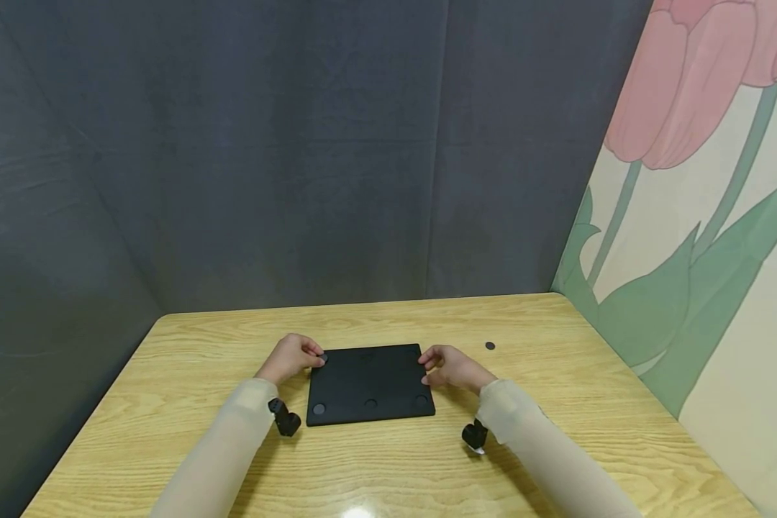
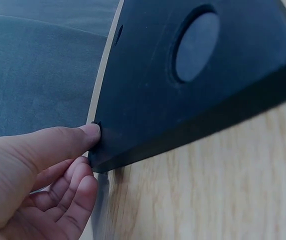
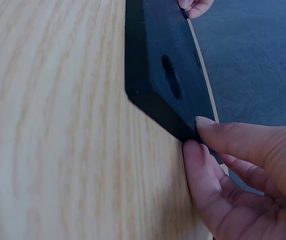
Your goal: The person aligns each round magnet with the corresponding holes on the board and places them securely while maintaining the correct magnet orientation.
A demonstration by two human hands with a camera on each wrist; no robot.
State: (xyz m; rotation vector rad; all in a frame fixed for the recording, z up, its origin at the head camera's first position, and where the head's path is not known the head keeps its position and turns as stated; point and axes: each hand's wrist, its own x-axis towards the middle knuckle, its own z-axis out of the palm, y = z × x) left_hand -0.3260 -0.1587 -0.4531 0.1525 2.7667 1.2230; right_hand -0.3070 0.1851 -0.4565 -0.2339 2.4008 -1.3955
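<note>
A flat black rectangular board (image 1: 370,381) with round recesses lies on the table. At its far left corner, my left hand (image 1: 294,356) pinches a small dark disc (image 1: 324,358), mostly hidden by thumb and fingers in the left wrist view. My right hand (image 1: 452,367) grips the board's right edge, thumb (image 3: 218,131) on the top face and fingers against the side. A grey disc (image 2: 198,47) sits in the near left recess. The near right recess (image 3: 171,77) shows as a dark hollow.
One loose dark disc (image 1: 490,345) lies on the wooden table (image 1: 369,467), right of the board and beyond my right hand. A dark curtain (image 1: 298,158) hangs behind the table. On the right stands a wall with painted tulips (image 1: 673,237).
</note>
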